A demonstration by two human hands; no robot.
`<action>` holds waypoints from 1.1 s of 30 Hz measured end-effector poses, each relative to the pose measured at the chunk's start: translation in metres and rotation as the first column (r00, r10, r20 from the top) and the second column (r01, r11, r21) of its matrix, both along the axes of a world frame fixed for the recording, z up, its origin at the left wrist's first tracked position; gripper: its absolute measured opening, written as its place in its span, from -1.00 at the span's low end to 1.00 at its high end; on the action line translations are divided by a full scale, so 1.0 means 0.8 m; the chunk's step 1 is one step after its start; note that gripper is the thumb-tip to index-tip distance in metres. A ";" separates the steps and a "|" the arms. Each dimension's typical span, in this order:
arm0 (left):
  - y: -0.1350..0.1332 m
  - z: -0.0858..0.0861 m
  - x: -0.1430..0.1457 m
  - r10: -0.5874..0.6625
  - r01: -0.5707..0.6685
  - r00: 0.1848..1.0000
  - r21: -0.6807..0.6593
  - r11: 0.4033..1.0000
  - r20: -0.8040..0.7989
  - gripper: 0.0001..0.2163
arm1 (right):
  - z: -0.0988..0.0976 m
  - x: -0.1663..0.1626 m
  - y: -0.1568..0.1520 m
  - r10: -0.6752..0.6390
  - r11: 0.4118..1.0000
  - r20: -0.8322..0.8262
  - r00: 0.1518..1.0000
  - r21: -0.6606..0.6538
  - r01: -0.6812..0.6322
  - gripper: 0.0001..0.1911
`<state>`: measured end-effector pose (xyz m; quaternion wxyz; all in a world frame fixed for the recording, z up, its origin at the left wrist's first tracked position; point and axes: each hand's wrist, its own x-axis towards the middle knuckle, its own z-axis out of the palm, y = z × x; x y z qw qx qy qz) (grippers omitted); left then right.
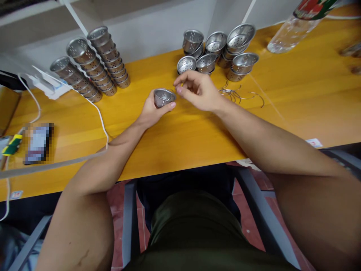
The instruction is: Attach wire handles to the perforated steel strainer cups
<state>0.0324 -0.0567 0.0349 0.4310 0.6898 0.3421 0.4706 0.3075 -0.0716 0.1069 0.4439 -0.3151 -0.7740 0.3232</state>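
Rightward of the held cup (163, 98) lie wires (231, 92) — stacked cups (244, 64) behind.

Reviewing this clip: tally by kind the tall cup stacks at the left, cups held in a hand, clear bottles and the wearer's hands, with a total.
Tall cup stacks: 3
Held metal cup: 1
Clear bottle: 1
Hands: 2 (left hand, right hand)
Total: 7
Loose wires overlap too much to count, so they are left out.
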 end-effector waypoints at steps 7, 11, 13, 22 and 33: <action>0.007 -0.001 -0.007 0.050 -0.050 0.998 0.005 0.999 0.025 -0.07 | -0.006 0.001 -0.002 0.039 0.994 0.120 0.992 0.101 -0.051 -0.67; 0.006 -0.001 -0.006 0.052 -0.054 0.998 0.036 0.998 0.032 -0.06 | -0.014 -0.004 0.000 0.139 0.965 0.169 0.976 0.196 -0.172 -0.76; 0.008 -0.005 -0.005 0.038 -0.040 0.999 0.095 0.995 0.024 -0.04 | -0.018 -0.008 0.000 0.196 0.942 0.198 0.960 0.234 -0.240 -0.75; 0.008 -0.004 -0.009 -0.077 0.075 0.997 0.083 0.994 0.022 -0.11 | 0.001 0.012 0.005 0.177 0.933 0.228 0.958 0.270 -0.236 -0.65; -0.007 0.012 -0.008 -0.086 0.087 0.996 -0.032 0.996 0.030 -0.30 | 0.045 0.168 0.068 -0.844 0.506 0.067 0.532 0.429 0.749 -0.60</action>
